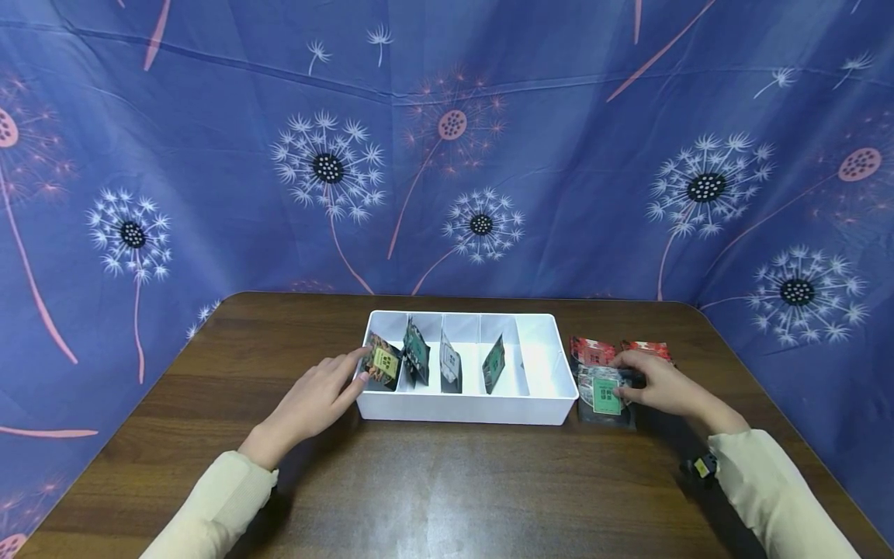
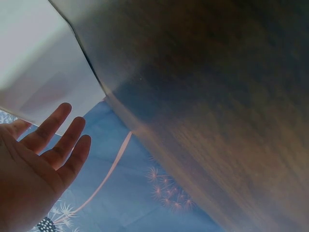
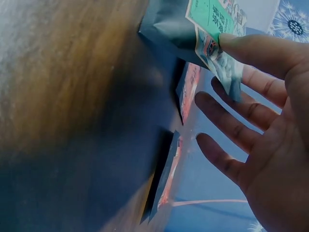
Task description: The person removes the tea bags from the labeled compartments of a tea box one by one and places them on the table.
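My right hand [image 1: 660,388] pinches a green-labelled tea sachet [image 1: 604,396] between thumb and fingers, to the right of a white divided box [image 1: 461,409]. In the right wrist view the thumb lies on the front of this sachet [image 3: 212,19], the other fingers spread behind and below it. At the box's left end is my left hand [image 1: 314,400], fingertips by the rim and a yellow-labelled sachet [image 1: 385,362]. In the left wrist view its fingers [image 2: 58,126] are extended beside the white wall; whether they touch the sachet is unclear.
More sachets stand tilted in the box: a dark green one [image 1: 417,353], a grey-labelled one [image 1: 450,365] and a green one [image 1: 493,365]. Its rightmost compartment shows a bare floor. Two red sachets [image 1: 592,351] lie behind my right hand on the wooden table [image 1: 447,481].
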A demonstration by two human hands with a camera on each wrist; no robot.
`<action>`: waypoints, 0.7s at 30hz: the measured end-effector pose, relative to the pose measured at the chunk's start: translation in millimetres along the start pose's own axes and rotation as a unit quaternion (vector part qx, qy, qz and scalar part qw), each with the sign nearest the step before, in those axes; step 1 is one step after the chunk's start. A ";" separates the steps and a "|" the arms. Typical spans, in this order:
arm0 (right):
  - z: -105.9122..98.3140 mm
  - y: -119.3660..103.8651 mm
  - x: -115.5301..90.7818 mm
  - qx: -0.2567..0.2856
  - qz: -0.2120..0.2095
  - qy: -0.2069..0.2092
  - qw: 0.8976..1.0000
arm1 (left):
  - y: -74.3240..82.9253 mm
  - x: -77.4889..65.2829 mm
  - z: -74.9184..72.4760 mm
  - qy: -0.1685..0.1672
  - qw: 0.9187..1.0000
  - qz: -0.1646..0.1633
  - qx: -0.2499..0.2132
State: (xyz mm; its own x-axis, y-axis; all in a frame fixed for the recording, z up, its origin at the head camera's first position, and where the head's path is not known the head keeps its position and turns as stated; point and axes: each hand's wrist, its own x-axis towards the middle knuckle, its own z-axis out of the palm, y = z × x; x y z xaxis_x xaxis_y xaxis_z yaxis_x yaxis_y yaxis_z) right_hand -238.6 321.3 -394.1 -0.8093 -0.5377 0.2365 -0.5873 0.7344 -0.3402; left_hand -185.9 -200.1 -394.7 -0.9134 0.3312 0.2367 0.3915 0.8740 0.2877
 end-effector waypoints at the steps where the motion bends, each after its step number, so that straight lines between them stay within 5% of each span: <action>1: 0.2 -0.8 0.4 -0.012 0.000 -0.003 1.000 | 0.0 0.0 0.0 0.001 1.000 0.000 0.000; 21: 5.4 -6.4 1.6 -0.080 0.057 -0.046 0.994 | 1.8 -2.0 1.4 0.001 1.000 0.000 -0.004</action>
State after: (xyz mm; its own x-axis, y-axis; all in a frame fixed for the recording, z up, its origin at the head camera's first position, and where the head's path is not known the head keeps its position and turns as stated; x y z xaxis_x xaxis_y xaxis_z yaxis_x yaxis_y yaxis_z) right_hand -236.1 313.5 -396.4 -0.8711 -0.4767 0.1183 -0.4912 0.8455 -0.2095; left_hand -183.5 -198.7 -396.0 -0.9133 0.3299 0.2388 0.3919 0.8715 0.2949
